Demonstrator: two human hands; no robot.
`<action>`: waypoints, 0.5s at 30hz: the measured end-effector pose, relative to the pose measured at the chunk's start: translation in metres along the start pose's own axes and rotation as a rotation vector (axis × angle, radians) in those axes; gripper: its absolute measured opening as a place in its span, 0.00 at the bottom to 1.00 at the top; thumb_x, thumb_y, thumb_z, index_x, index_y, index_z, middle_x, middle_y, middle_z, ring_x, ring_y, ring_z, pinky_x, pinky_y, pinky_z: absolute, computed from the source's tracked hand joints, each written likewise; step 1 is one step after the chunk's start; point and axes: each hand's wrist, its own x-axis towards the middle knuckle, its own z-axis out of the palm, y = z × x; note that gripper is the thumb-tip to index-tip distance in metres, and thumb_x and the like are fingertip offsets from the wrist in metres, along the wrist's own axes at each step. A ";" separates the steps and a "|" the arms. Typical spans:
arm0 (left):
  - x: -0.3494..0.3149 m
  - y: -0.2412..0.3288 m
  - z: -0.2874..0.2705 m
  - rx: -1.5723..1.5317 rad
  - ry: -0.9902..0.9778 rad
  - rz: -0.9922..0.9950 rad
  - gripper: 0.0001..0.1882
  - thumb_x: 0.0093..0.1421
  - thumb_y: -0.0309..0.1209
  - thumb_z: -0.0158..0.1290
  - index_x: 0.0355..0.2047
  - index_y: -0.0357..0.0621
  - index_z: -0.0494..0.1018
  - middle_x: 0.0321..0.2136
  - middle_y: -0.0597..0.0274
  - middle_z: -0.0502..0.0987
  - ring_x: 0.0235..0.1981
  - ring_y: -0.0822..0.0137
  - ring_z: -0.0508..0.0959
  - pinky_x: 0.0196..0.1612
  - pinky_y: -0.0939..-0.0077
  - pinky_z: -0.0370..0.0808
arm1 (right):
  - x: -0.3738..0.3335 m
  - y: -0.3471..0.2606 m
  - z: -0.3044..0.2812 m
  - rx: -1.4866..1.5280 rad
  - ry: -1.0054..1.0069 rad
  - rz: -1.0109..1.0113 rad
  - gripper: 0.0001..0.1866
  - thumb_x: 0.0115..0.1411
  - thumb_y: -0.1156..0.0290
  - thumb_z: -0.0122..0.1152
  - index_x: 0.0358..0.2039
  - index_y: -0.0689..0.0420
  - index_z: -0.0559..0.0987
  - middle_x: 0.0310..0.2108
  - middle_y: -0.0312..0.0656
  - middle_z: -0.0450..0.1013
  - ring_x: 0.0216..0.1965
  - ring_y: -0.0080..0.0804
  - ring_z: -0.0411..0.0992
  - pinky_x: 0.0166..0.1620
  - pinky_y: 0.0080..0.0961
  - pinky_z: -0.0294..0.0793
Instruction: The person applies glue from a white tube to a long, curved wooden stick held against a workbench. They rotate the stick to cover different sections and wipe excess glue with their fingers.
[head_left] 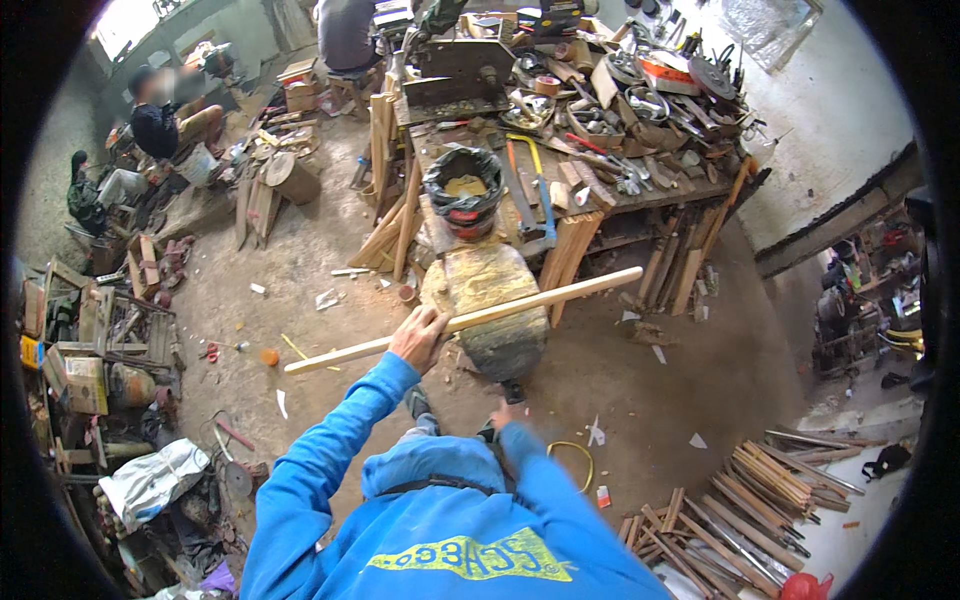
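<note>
A long, pale wooden stick (pixel 560 294) lies slantwise across the top of a large rounded block (pixel 490 275), which looks like a worn wooden stump. My left hand (pixel 418 338) is closed around the stick left of its middle, at the block's left edge. Low in front of the block is my right hand (pixel 503 413), partly smeared and close to a small dark object (pixel 513 391). Whether its fingers grip that object cannot be made out. Beyond the block stands a bucket lined with a black bag (pixel 462 218), with yellowish material inside.
A workbench (pixel 640 200) piled with tools and wood scraps stands ahead; a hacksaw (pixel 546 195) with a yellow and blue frame rests at its near edge. Wooden strips (pixel 770 490) lie at lower right. Clutter and a white sack (pixel 155 482) fill the left. Another person (pixel 155 125) sits far left.
</note>
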 end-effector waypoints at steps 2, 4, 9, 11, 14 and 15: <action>0.002 0.000 -0.001 -0.009 -0.004 -0.010 0.14 0.56 0.27 0.55 0.44 0.40 0.73 0.33 0.51 0.69 0.38 0.50 0.71 0.42 0.61 0.71 | -0.026 -0.027 0.039 0.825 -0.224 0.013 0.35 0.49 0.74 0.59 0.59 0.58 0.61 0.56 0.50 0.64 0.59 0.44 0.61 0.66 0.37 0.58; 0.003 -0.001 -0.005 -0.008 -0.018 0.030 0.16 0.56 0.27 0.56 0.46 0.41 0.73 0.33 0.51 0.68 0.38 0.50 0.70 0.41 0.60 0.71 | -0.070 -0.073 0.039 1.226 -0.496 -0.227 0.26 0.50 0.79 0.58 0.52 0.58 0.67 0.50 0.47 0.68 0.54 0.40 0.66 0.64 0.37 0.60; 0.000 0.000 -0.006 -0.037 -0.076 -0.013 0.18 0.56 0.27 0.54 0.49 0.43 0.71 0.35 0.51 0.68 0.40 0.50 0.70 0.42 0.60 0.72 | -0.163 -0.171 -0.034 1.690 -0.835 -1.144 0.04 0.57 0.69 0.62 0.32 0.53 0.79 0.30 0.44 0.77 0.45 0.37 0.74 0.55 0.58 0.66; 0.000 0.001 -0.007 -0.037 -0.080 -0.030 0.18 0.57 0.28 0.53 0.49 0.43 0.71 0.35 0.51 0.68 0.40 0.50 0.70 0.42 0.60 0.72 | -0.163 -0.172 -0.062 1.983 -0.451 -1.112 0.04 0.59 0.72 0.57 0.35 0.54 0.77 0.32 0.45 0.77 0.45 0.40 0.74 0.55 0.53 0.68; 0.002 0.002 -0.011 -0.044 -0.048 -0.009 0.17 0.57 0.27 0.56 0.48 0.41 0.73 0.33 0.53 0.68 0.38 0.52 0.70 0.41 0.62 0.71 | -0.122 -0.133 -0.091 1.034 0.900 -0.444 0.18 0.57 0.79 0.50 0.49 0.61 0.73 0.46 0.49 0.74 0.55 0.47 0.69 0.61 0.45 0.64; 0.002 0.001 -0.013 -0.062 -0.053 -0.012 0.18 0.57 0.27 0.56 0.49 0.41 0.73 0.33 0.53 0.68 0.38 0.52 0.70 0.41 0.62 0.71 | -0.097 -0.117 -0.093 0.585 1.204 -0.265 0.24 0.55 0.81 0.49 0.55 0.63 0.71 0.53 0.51 0.72 0.59 0.49 0.66 0.63 0.42 0.63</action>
